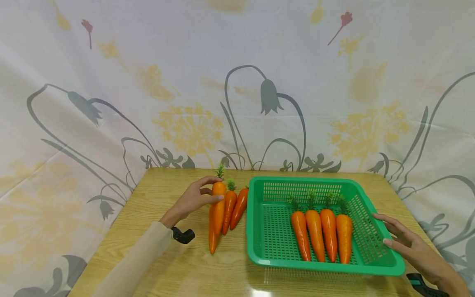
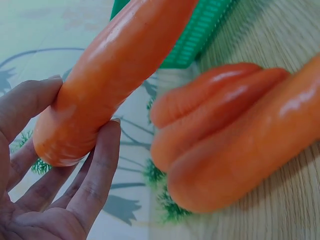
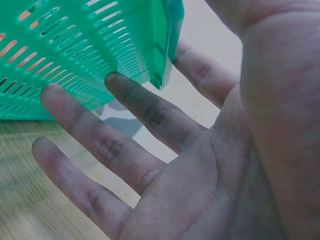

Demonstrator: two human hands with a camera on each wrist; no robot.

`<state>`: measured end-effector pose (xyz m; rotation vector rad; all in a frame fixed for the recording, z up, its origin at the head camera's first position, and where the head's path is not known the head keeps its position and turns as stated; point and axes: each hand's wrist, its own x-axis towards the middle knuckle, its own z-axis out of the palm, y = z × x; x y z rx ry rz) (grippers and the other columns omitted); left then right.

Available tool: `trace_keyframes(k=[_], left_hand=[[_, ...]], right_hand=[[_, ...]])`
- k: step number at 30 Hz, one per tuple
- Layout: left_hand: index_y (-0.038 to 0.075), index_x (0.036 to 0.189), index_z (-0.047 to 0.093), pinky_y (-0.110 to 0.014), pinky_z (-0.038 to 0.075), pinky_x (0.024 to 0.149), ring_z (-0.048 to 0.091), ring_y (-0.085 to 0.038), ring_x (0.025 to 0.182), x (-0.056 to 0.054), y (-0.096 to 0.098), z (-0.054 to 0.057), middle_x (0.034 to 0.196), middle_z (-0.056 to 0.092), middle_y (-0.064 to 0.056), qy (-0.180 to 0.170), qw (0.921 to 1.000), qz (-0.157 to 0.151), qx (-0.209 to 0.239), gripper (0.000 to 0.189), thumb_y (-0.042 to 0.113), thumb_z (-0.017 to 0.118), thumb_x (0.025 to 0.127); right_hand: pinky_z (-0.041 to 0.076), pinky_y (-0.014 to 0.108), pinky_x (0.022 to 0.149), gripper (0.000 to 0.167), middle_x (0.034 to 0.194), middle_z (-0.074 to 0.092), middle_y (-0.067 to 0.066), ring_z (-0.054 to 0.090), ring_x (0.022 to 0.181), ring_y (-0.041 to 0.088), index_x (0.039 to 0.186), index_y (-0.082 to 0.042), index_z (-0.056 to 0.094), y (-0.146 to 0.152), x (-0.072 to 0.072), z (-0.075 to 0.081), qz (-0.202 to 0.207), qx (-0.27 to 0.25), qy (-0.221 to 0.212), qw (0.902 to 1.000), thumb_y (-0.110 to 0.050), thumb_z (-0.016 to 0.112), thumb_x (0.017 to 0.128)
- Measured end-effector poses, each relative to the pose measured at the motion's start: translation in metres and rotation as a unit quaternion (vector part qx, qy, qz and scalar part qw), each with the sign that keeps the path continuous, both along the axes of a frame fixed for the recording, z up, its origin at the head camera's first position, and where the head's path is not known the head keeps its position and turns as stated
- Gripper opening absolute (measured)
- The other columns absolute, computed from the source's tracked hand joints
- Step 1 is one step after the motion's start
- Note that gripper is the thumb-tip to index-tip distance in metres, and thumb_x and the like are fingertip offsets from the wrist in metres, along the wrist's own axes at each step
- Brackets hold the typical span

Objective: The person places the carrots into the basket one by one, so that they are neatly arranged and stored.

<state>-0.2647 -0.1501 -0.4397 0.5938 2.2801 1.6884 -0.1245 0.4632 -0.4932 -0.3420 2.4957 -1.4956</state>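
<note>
My left hand (image 1: 198, 194) pinches an orange carrot (image 2: 110, 75) near its thick, leafy end, thumb on one side and fingers on the other. The carrot is raised above the table, its green top upward in the head view. Three more carrots (image 2: 225, 145) lie side by side under and to the right of it. My right hand (image 1: 408, 243) is at the right side of a green plastic basket (image 1: 323, 268); its fingers (image 3: 95, 135) are extended along the outside of the slotted wall. Inside the basket, several carrots (image 1: 313, 235) lie in a row, leafy ends away from me.
The wooden table (image 1: 178, 264) bears the basket on its right half. Behind it hangs a pale curtain (image 1: 185, 82) printed with flowers, reaching the table's back edge. A black wrist strap piece (image 1: 183, 235) is on my left wrist.
</note>
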Motion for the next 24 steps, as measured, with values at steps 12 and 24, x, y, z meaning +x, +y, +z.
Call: trace_keyframes(k=[12, 24], left_hand=[[0.014, 0.142, 0.058, -0.045, 0.059, 0.086, 0.065, -0.031, 0.108, 0.009, 0.019, 0.013, 0.142, 0.055, -0.006, 0.012, 0.9997, -0.021, -0.006, 0.055, 0.023, 0.081, 0.093], [0.020, 0.141, 0.059, -0.044, 0.059, 0.087, 0.065, -0.030, 0.108, 0.013, 0.039, 0.020, 0.143, 0.056, -0.003, 0.017, 0.9981, -0.054, 0.024, 0.053, 0.022, 0.081, 0.093]], right_hand=[[0.044, 0.073, 0.092, 0.062, 0.151, 0.007, -0.033, 0.025, 0.115, -0.033, 0.167, -0.024, 0.007, -0.001, -0.001, 0.000, 0.003, 0.001, -0.001, 1.0000, -0.013, 0.037, 0.114], [0.041, 0.077, 0.093, 0.062, 0.157, 0.003, -0.028, 0.023, 0.117, -0.032, 0.167, -0.023, 0.007, -0.002, 0.000, 0.001, 0.007, -0.002, 0.004, 1.0000, -0.012, 0.036, 0.114]])
